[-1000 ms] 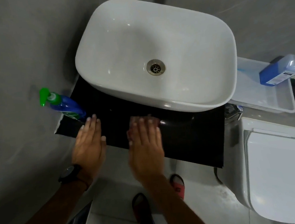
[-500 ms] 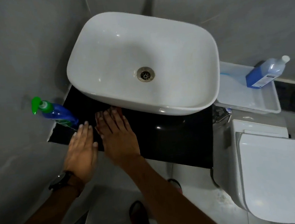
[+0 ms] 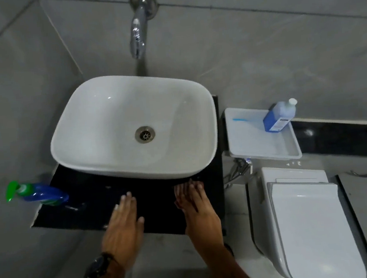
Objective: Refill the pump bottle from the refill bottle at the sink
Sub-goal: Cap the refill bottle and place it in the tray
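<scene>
A blue pump bottle (image 3: 43, 195) with a green pump head stands at the left end of the black counter (image 3: 90, 202). The refill bottle (image 3: 279, 117), blue liquid with a white cap, stands in the far right corner of a white tray (image 3: 263, 151) to the right of the sink (image 3: 133, 130). My left hand (image 3: 124, 223) lies flat and open over the counter's front edge, holding nothing. My right hand (image 3: 197, 206) is flat and open too, fingers on the counter just below the basin's front right rim.
A chrome tap (image 3: 138, 32) comes out of the grey tiled wall above the white basin. A white toilet (image 3: 305, 221) with its lid down stands at the right. A black ledge (image 3: 338, 138) runs behind the tray.
The view has tilted up, so the tap now shows. My right hand has moved right, away from my left hand, toward the counter's right end. Both bottles stay in place.
</scene>
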